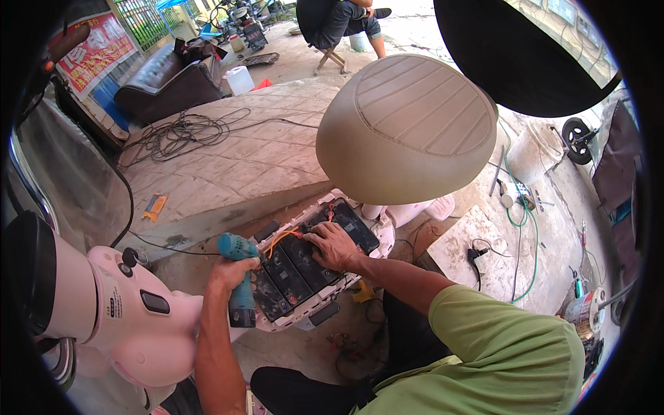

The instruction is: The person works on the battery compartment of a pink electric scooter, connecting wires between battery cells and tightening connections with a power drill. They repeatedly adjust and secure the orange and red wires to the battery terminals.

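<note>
Head view: left hand (228, 273) is wrapped round the grip of a teal power drill (237, 247), over the near-left end of the battery tray. Right hand (332, 243) lies spread, fingers loosely curled, on the black batteries (287, 266); can't tell if it pinches anything under the fingertips. Batteries sit side by side in the pink tray (386, 242); orange wire (280, 239) runs across their tops between the 2 hands.

Main obstruction: tan seat (408, 131), hanging over the far side of the tray and blocking the floor behind. Pink scooter body (138, 304) crowds the left. Large black shape (526, 55) cuts off the upper right; can't tell what it is.

Around: coiled black cable (183, 138) and yellow packet (155, 206) on the paving; green hose (535, 256), pale slab (449, 249) and white bucket (536, 149) to the right. Back: brown sofa (155, 76), white jug (240, 80), 1 seated person (339, 28).
</note>
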